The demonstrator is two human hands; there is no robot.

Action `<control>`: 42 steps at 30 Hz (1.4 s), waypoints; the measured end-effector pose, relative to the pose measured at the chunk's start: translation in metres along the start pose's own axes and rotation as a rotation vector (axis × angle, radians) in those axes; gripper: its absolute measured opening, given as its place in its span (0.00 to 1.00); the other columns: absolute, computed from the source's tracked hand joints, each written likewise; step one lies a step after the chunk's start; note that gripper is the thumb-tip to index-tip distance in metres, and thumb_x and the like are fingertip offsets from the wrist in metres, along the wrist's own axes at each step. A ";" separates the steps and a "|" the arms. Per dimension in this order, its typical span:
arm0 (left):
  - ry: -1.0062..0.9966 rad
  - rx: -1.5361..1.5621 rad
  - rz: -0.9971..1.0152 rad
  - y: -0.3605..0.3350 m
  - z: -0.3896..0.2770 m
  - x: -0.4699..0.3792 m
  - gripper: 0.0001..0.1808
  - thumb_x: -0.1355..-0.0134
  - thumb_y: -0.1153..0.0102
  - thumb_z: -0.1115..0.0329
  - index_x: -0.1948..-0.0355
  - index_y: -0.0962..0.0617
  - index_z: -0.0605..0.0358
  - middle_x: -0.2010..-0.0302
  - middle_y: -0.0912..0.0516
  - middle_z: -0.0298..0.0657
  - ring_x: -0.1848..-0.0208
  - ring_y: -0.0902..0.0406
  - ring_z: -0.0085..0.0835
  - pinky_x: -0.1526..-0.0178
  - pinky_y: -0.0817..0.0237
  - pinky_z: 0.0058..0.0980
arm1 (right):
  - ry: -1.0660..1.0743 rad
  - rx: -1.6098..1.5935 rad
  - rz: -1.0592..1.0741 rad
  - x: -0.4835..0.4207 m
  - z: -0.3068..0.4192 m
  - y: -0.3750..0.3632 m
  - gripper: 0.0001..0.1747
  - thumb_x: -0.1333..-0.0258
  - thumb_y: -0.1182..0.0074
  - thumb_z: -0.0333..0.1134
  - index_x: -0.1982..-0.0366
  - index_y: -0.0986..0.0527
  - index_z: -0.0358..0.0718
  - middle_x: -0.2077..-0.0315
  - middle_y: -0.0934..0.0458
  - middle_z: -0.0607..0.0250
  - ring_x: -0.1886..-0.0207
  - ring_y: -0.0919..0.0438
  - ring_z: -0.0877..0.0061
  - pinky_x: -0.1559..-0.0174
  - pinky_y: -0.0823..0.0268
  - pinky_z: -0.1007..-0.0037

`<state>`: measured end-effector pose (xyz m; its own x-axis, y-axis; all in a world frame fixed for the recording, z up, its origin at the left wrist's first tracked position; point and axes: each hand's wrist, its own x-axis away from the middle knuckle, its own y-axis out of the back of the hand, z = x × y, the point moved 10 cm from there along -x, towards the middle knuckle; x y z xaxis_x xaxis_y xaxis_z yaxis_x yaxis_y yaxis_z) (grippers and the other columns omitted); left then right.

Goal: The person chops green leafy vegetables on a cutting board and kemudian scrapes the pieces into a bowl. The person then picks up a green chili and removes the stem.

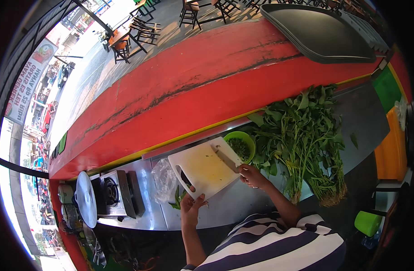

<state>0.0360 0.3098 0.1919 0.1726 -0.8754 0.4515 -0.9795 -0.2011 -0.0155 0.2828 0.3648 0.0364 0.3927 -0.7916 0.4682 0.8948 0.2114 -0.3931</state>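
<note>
My left hand [192, 204] grips the near left corner of a white plastic cutting board [198, 161], beside its handle slot. The board looks tilted, with a yellowish stain and a few green scraps on its face. In my right hand [251, 176] is a kitchen knife [227, 160], its blade lying flat along the board's right side. A green bowl [251, 145] of chopped greens [238, 148] sits just past the board's far right corner, partly covered by it. Under the board's left end a few green leaves [177, 200] show.
Large bunches of rooted leafy greens [298, 135] lie on the steel counter [213, 213] to the right. Leftward are a crumpled clear plastic bag [164, 179], a gas stove [113, 193] and an upright metal lid [85, 199]. A red ledge [180, 111] runs behind, bearing stacked black trays [322, 32].
</note>
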 end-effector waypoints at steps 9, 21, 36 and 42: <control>-0.054 -0.062 0.026 -0.004 -0.007 0.002 0.30 0.38 0.32 0.65 0.37 0.26 0.66 0.55 0.15 0.38 0.57 0.16 0.25 0.58 0.23 0.24 | -0.038 0.231 -0.200 -0.004 0.006 0.026 0.12 0.26 0.54 0.44 0.56 0.26 0.45 0.80 0.25 0.68 0.88 0.37 0.87 0.88 0.45 0.78; -0.079 -0.043 -0.012 -0.009 -0.004 0.003 0.28 0.36 0.34 0.68 0.36 0.25 0.65 0.57 0.14 0.38 0.58 0.16 0.24 0.59 0.24 0.25 | -0.130 0.074 -0.189 -0.007 -0.016 0.027 0.11 0.25 0.55 0.45 0.56 0.28 0.46 0.80 0.28 0.69 0.86 0.39 0.88 0.86 0.49 0.79; -0.143 -0.005 -0.003 -0.016 -0.009 0.011 0.31 0.38 0.34 0.68 0.34 0.26 0.64 0.57 0.13 0.39 0.58 0.15 0.25 0.59 0.24 0.23 | -0.089 0.030 -0.116 -0.014 -0.011 0.018 0.14 0.27 0.50 0.49 0.59 0.28 0.46 0.78 0.27 0.69 0.85 0.41 0.89 0.86 0.50 0.80; -0.178 0.053 -0.037 -0.010 -0.007 0.021 0.33 0.37 0.37 0.71 0.31 0.29 0.62 0.57 0.14 0.38 0.60 0.17 0.23 0.62 0.24 0.22 | -0.038 0.075 -0.226 -0.009 0.013 0.019 0.15 0.29 0.50 0.48 0.54 0.25 0.45 0.79 0.27 0.71 0.84 0.38 0.88 0.84 0.45 0.79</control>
<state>0.0486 0.2964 0.2077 0.2283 -0.9302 0.2873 -0.9662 -0.2529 -0.0510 0.2989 0.3837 0.0346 0.1873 -0.8015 0.5679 0.9735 0.0744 -0.2161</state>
